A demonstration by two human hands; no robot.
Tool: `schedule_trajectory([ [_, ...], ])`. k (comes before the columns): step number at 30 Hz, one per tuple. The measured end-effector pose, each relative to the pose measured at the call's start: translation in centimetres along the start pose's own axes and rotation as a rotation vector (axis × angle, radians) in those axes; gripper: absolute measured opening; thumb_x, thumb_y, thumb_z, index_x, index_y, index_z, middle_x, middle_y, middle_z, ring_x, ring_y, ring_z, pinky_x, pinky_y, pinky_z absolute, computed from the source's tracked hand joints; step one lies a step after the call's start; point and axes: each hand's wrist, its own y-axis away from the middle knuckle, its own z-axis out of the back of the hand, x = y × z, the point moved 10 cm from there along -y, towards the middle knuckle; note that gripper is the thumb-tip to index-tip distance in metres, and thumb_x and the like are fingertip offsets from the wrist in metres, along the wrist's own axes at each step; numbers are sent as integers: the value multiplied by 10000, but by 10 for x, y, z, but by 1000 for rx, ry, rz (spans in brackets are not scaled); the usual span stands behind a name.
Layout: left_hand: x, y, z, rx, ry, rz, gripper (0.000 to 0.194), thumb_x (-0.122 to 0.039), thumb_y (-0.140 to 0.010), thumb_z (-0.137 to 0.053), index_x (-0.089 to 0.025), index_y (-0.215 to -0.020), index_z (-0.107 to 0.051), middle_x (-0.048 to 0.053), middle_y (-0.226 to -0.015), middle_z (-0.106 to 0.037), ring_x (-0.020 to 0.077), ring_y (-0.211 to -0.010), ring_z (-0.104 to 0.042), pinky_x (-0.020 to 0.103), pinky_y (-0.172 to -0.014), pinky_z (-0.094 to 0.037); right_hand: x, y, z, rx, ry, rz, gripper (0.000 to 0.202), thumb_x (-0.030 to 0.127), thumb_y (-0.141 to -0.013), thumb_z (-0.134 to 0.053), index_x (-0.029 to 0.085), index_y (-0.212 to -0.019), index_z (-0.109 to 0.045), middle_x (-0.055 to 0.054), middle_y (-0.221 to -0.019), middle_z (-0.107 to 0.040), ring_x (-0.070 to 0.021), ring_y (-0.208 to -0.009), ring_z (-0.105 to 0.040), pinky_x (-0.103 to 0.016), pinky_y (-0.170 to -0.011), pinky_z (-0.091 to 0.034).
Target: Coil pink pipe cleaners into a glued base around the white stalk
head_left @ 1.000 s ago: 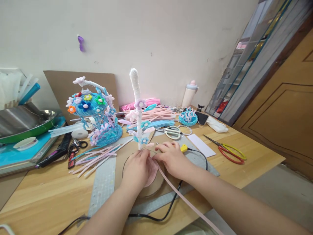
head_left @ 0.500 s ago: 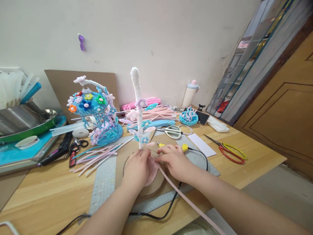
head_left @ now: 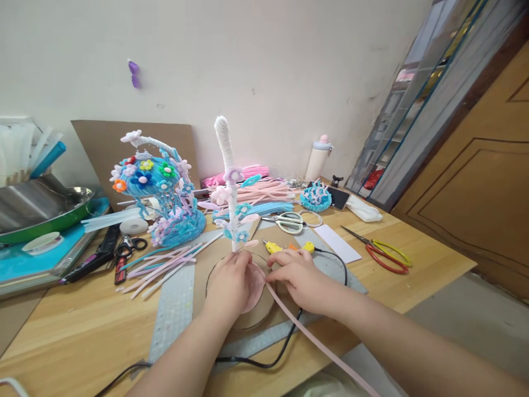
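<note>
A round cardboard base (head_left: 264, 314) carries a pink coil (head_left: 255, 286) of fuzzy stem, and a white wrapped post (head_left: 226, 146) with small flowers rises at its back. My left hand (head_left: 229, 281) rests on the left part of the coil near the post's foot, its fingers close together; what they grip, if anything, is hidden. At the coil's right edge, my right hand (head_left: 295, 275) pinches the pink strip (head_left: 314, 337), whose long tail runs down to the lower right. Just behind that hand lies a yellow glue gun (head_left: 273, 247), partly covered.
Green-handled scissors (head_left: 290, 222) and a white card (head_left: 338, 242) lie behind; red-and-yellow scissors (head_left: 386, 258) are at right. A flowered blue ornament (head_left: 177, 226) and loose stems (head_left: 165, 267) stand left. A black cord (head_left: 285, 350) crosses in front.
The view has shifted slightly. My right hand has moved a little lower along the coil's right edge, leaving more of the glue gun visible. My left hand stays on the coil.
</note>
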Motion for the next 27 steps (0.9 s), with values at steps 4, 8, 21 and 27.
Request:
schedule_trajectory([
  [4,6,1,-1,-7,36,13,297,-29,-798,-387,-193,-957,-578,76,-953,-649,213,-916,-595,315,-783,-431,-28,2,27,-137,20,-90,501,8,-804,-395,282,-1128,-661,-60,-1213,-608,-230,-1137,-515,-466,-940,-299],
  [8,9,4,7,-38,79,41,336,-28,-794,-362,-186,-1022,-551,75,-994,-642,210,-927,-592,323,-794,-444,-62,-4,28,-112,77,-108,491,18,-752,-475,198,-1184,-623,-113,-1283,-579,-282,-1208,-479,-496,-993,-276],
  [21,-124,67,-21,280,-55,-358,173,-133,-789,-528,-224,-927,-578,47,-1017,-557,243,-947,-506,418,-826,-457,-89,-20,14,-11,-257,39,591,26,-619,-594,139,-1200,-602,-155,-1254,-590,-276,-1192,-506,-414,-1018,-365],
  [27,-103,70,-12,102,74,-207,168,-112,-892,-437,-202,-917,-577,50,-983,-577,208,-908,-522,361,-796,-453,-117,17,51,-266,-709,-51,426,327,-740,-630,206,-1149,-629,-102,-1196,-630,-266,-1068,-586,-412,-915,-460],
])
